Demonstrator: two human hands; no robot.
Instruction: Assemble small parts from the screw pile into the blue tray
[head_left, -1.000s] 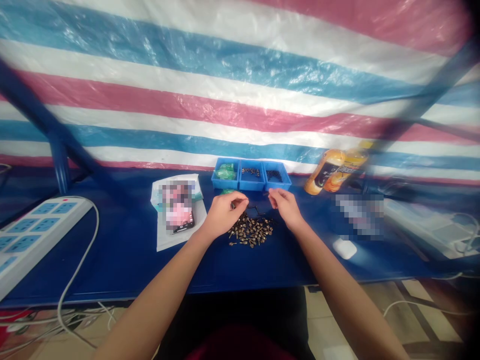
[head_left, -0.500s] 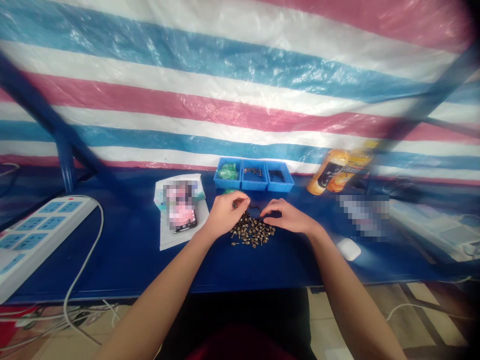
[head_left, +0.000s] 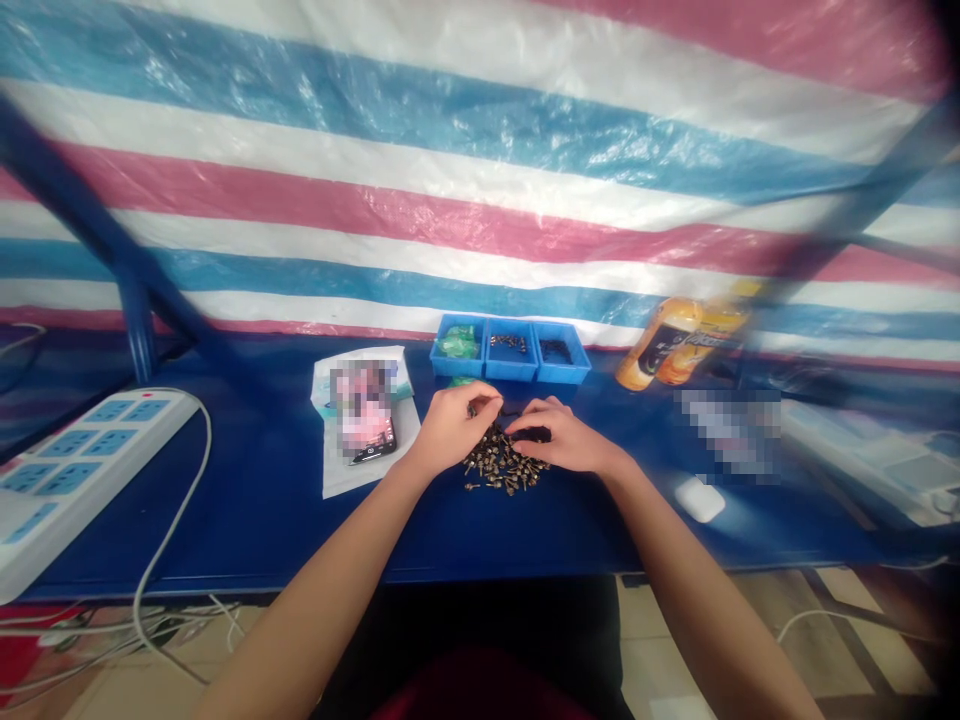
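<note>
A heap of small brass-coloured screws (head_left: 507, 466) lies on the blue tabletop between my hands. My left hand (head_left: 456, 420) is at the heap's upper left, thumb and fingertips pinched together; what they hold is too small to make out. Over the heap's right side, my right hand (head_left: 561, 434) has its thumb and fingers apart, the fingertips near the screws. Behind the hands stand three joined blue bins: the left bin (head_left: 457, 369) has green plastic in it, the middle bin (head_left: 511, 371) has small metal pieces, and the right bin (head_left: 562, 373) has dark small parts.
To the left, a phone (head_left: 373, 449) rests on a white packet (head_left: 337, 474). A large power strip (head_left: 79, 465) with a white cable sits farther left. Orange drink bottles (head_left: 660, 345) and a white rounded case (head_left: 700, 498) are at the right. Striped plastic sheeting (head_left: 465, 215) hangs behind.
My right hand has moved left, closer to my left hand and over the screws. The left hand stays pinched in nearly the same spot.
</note>
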